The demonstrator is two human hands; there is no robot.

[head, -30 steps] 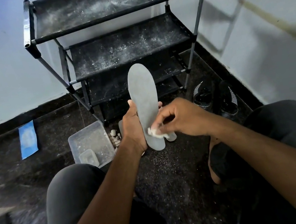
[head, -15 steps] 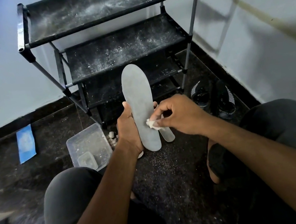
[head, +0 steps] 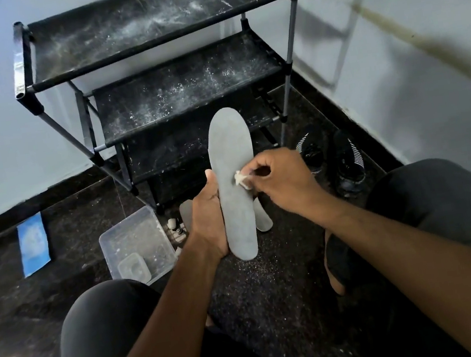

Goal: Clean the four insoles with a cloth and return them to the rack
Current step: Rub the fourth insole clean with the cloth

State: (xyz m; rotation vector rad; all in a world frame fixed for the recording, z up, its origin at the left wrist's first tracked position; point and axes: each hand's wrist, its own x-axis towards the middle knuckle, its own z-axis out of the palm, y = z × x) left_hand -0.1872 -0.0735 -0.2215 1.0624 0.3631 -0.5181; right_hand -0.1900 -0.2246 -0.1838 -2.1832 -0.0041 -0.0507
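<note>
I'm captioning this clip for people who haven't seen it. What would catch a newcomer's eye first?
First, the long grey insole held upright at the centre: the left hand grips its lower edge while the right hand pinches a small white cloth against its face. Behind it stands a black shoe rack with dust-streaked shelves, and a clear plastic tub sits on the floor to the left.
</note>
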